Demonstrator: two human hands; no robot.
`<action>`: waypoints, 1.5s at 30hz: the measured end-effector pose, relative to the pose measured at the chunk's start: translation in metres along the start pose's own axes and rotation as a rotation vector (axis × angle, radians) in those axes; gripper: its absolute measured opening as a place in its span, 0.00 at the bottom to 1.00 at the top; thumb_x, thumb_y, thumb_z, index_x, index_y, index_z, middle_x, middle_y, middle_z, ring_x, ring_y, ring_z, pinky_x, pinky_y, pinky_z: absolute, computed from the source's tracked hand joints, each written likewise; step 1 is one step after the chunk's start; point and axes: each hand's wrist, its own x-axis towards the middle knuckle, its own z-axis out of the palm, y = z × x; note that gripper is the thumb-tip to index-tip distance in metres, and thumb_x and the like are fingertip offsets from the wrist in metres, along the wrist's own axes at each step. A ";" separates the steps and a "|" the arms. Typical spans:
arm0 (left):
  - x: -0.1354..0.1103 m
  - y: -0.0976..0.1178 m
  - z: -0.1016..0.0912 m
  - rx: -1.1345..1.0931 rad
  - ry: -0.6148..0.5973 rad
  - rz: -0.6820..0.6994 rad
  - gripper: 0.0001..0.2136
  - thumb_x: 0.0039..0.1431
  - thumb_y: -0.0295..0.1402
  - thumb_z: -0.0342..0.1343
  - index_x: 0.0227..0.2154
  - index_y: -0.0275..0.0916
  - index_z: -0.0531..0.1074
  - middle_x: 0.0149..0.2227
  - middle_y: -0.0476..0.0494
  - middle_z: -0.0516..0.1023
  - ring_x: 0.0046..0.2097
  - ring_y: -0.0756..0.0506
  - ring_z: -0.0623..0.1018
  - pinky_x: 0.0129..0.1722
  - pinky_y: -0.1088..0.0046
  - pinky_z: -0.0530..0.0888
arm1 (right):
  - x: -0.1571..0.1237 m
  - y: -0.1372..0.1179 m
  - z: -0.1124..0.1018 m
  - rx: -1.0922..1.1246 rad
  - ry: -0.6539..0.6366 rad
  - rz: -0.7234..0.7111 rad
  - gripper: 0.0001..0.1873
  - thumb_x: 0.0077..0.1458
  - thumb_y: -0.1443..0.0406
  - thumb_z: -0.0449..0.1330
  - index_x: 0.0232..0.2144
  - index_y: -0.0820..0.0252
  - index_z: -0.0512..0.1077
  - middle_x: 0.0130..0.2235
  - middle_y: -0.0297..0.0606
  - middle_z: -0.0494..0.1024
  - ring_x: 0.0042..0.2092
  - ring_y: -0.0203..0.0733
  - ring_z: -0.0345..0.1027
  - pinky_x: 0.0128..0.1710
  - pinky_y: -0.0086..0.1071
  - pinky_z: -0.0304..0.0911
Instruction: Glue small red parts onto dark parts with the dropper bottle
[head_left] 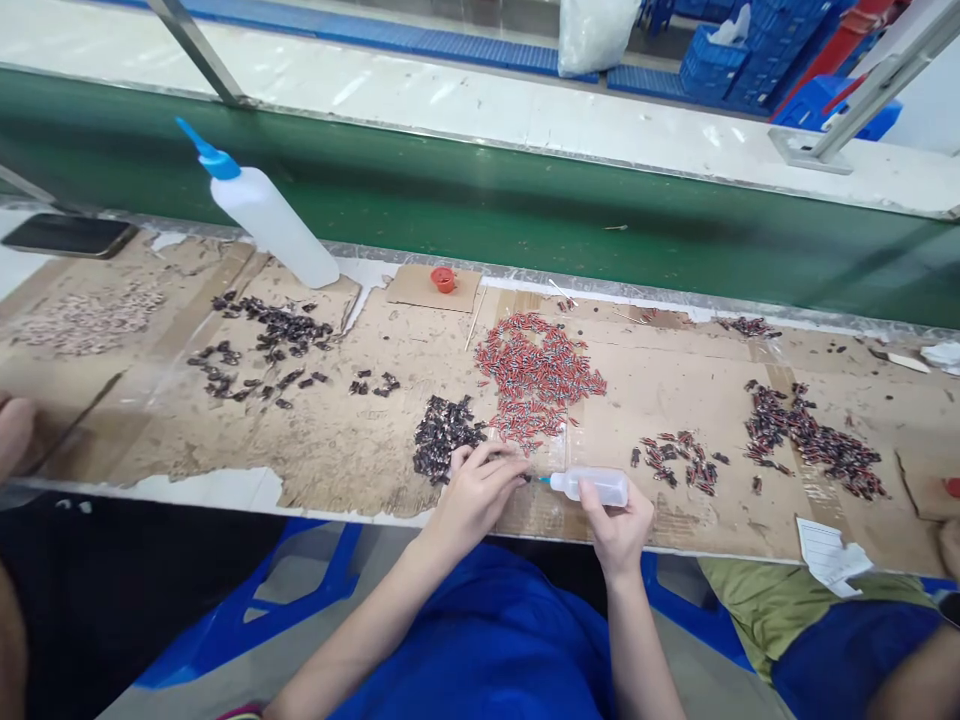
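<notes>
My right hand (624, 522) is wrapped round a small clear squeeze bottle (600, 487), tipped on its side with its thin blue-green nozzle pointing left. Just left of the nozzle tip, my left hand (480, 490) has its fingers pinched together on a small dark part, mostly hidden by the fingers. Beside that hand lies a heap of small black parts (442, 435). Beyond both hands spreads a larger pile of small red parts (536, 370) with metallic ends. To the right are scattered red-and-black pieces (686, 460).
A large white bottle (274, 225) with a blue spout stands at the back left. A red cap (443, 279) rests on a cardboard piece. More parts (814, 440) lie far right, near torn paper (831, 552). Other people's hands (13, 430) show at both edges; a phone (69, 235) lies left.
</notes>
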 end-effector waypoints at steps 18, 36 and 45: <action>0.003 0.001 0.003 -0.017 0.156 0.015 0.07 0.61 0.26 0.57 0.32 0.43 0.78 0.32 0.51 0.84 0.39 0.45 0.78 0.43 0.65 0.58 | -0.001 -0.003 0.005 -0.078 -0.064 0.050 0.14 0.51 0.56 0.64 0.27 0.62 0.77 0.26 0.38 0.80 0.26 0.40 0.72 0.27 0.30 0.68; 0.005 0.005 0.002 0.051 0.231 0.046 0.08 0.64 0.29 0.55 0.30 0.42 0.76 0.29 0.53 0.84 0.35 0.47 0.78 0.42 0.64 0.56 | 0.006 -0.005 0.002 -0.038 -0.115 0.037 0.12 0.49 0.58 0.64 0.26 0.61 0.78 0.24 0.38 0.80 0.24 0.40 0.72 0.24 0.30 0.67; 0.002 0.003 0.005 0.076 0.183 0.003 0.05 0.62 0.28 0.57 0.34 0.44 0.77 0.31 0.51 0.84 0.39 0.45 0.75 0.42 0.63 0.56 | 0.010 -0.001 -0.009 -0.037 -0.059 0.039 0.14 0.48 0.55 0.63 0.28 0.61 0.75 0.26 0.38 0.79 0.27 0.42 0.73 0.26 0.32 0.67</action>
